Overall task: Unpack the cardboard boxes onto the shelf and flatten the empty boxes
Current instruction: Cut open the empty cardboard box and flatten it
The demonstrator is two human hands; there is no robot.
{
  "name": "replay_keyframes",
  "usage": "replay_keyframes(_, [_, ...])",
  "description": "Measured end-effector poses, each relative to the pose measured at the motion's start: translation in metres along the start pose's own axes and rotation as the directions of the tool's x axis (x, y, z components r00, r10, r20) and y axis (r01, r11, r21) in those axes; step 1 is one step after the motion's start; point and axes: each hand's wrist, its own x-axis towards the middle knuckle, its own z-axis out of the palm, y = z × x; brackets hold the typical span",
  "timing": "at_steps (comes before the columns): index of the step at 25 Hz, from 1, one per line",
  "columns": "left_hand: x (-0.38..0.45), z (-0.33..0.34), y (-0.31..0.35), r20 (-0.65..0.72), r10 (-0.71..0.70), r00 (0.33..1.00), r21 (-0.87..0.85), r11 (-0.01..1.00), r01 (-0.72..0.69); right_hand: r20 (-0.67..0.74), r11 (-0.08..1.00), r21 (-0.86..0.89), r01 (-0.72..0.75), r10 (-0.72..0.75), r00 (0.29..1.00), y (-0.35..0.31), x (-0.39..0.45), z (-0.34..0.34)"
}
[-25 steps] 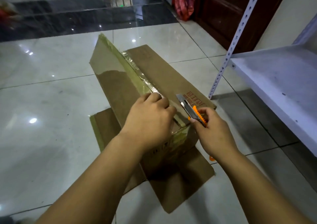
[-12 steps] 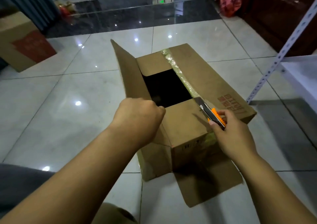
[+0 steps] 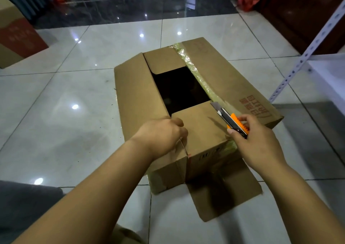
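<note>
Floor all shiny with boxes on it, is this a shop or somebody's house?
Hard to say; probably a shop or storeroom being set up. There's a bare metal shelf, an opened cardboard box on the tiled floor, and another box waiting.

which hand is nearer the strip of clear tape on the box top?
Right. The right hand holds the orange utility knife with its blade tip at the near end of the tape strip. The left hand grips a flap edge further left, across the short flap.

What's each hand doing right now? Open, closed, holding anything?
Left hand: fingers curled, gripping the edge of the cardboard box flap.
Right hand: closed, holding the orange utility knife, blade out.
</note>
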Motion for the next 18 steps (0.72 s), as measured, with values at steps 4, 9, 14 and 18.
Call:
replay_keyframes(4, [0.006,0.015,-0.015,-0.015,0.109,0.994,-0.097,0.989,-0.11,-0.008,1.0,-0.02,0.003,-0.003,1.0,-0.001,0.0,0.005])
replay_keyframes(9, [0.009,0.029,-0.026,-0.093,0.145,0.985,-0.187,0.969,-0.16,-0.06,0.999,-0.04,-0.021,0.019,0.998,-0.003,0.003,0.008])
replay_keyframes(14, [0.007,0.032,-0.023,-0.134,0.157,0.978,-0.153,0.972,-0.177,-0.07,0.999,-0.038,-0.027,0.024,0.997,-0.003,0.003,0.011])
replay_keyframes(18, [0.003,0.024,-0.025,-0.074,0.188,0.979,-0.116,0.974,-0.196,-0.044,1.0,0.023,-0.01,0.011,0.999,-0.001,0.001,0.008])
